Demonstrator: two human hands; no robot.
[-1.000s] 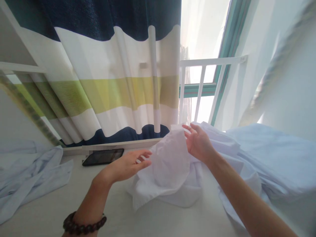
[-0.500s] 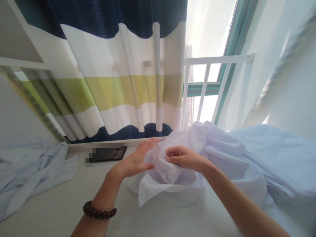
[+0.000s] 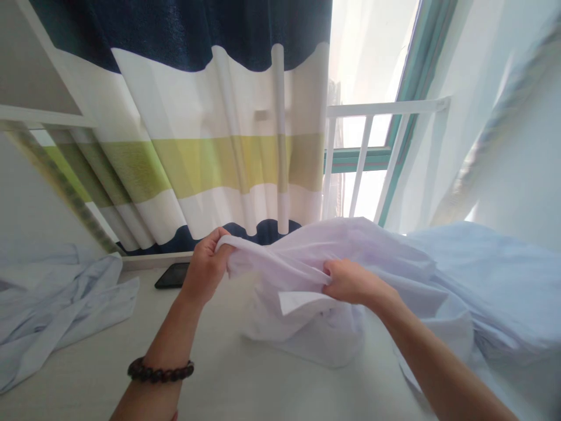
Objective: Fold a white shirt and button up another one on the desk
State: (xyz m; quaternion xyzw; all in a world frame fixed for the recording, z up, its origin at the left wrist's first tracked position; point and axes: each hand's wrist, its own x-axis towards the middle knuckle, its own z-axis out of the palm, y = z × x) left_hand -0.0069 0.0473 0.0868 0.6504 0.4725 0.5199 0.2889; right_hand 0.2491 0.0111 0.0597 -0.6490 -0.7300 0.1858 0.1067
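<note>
A white collared garment, probably a shirt [image 3: 298,251], lies crumpled on the pale surface [image 3: 245,380] in front of me. My left hand [image 3: 208,260], above a dark beaded bracelet on the wrist, is closed on one end of its cloth and holds it stretched out to the left, lifted off the surface. Near the middle of the garment, my right hand [image 3: 353,282] grips a bunched fold, with fingertips partly hidden in the cloth. A pointed flap like a collar tip sticks out below, between the hands.
A dark phone [image 3: 172,275] lies behind my left wrist. More white cloth [image 3: 56,310] is heaped at left, and a white-blue pile [image 3: 491,275] at right. Behind stand a striped curtain [image 3: 236,158], a white railing [image 3: 385,107] and a window.
My left hand has gone from open beside the cloth to gripping its end and has pulled it left and up. My right hand has moved slightly right, still holding cloth.
</note>
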